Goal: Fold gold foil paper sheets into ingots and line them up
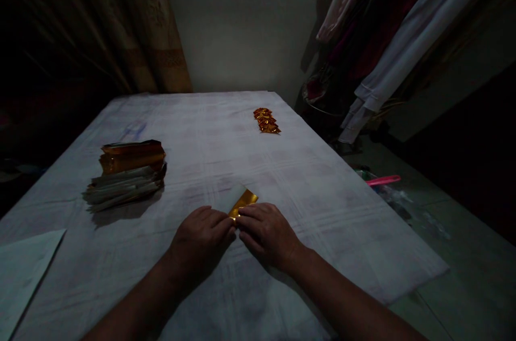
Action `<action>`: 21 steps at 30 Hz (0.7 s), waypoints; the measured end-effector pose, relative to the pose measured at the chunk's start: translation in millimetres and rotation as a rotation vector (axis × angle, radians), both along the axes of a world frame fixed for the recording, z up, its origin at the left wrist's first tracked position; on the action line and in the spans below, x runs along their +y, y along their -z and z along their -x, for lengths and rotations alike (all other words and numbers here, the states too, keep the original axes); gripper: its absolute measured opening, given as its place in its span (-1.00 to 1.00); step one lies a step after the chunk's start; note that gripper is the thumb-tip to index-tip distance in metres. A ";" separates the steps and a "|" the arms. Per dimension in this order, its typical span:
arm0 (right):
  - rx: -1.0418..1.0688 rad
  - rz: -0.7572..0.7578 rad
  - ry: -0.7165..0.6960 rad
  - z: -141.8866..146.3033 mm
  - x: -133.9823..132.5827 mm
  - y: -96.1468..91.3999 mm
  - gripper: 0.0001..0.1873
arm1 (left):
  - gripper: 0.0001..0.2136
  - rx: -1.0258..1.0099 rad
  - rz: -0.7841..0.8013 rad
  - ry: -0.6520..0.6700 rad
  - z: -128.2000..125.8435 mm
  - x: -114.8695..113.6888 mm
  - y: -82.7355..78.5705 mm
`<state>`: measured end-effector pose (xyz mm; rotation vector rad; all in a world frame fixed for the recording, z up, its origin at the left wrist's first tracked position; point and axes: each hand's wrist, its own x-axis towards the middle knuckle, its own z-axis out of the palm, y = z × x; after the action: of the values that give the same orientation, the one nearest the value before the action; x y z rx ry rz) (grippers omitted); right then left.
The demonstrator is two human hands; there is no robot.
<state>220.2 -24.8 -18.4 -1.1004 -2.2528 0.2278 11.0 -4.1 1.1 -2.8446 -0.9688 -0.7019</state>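
Observation:
A small sheet of gold foil paper (241, 200), white on its folded-over part, lies on the white cloth-covered table (322, 185) in front of me. My left hand (200, 239) and my right hand (268, 233) meet at its near edge, fingertips pinched on the paper and pressing it to the cloth. A stack of gold and white paper sheets (128, 173) sits to the left of my hands. Several folded gold pieces (266, 120) lie in a small heap at the far right of the table.
A white sheet (24, 268) lies at the table's near left corner. Curtains (121, 24) hang behind on the left, clothes (382, 35) on the right. A pink object (382, 180) lies on the floor beyond the table's right edge.

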 end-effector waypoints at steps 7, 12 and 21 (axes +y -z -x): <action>0.000 0.049 0.101 8.0 6.8 0.6 -0.93 | -0.78 -0.112 0.132 -0.032 10.3 1.1 3.7; -0.019 0.111 0.166 13.1 8.1 -1.5 -0.90 | -0.80 -0.226 0.253 -0.063 22.8 1.8 3.3; -0.046 0.180 0.304 25.1 9.8 -8.1 -0.91 | -0.85 -0.252 0.353 -0.159 17.4 -0.2 4.9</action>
<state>195.1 -15.0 -10.3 -1.5391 -2.1000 0.2853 -6.3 -4.3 -3.8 -2.9669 -1.4733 -0.9758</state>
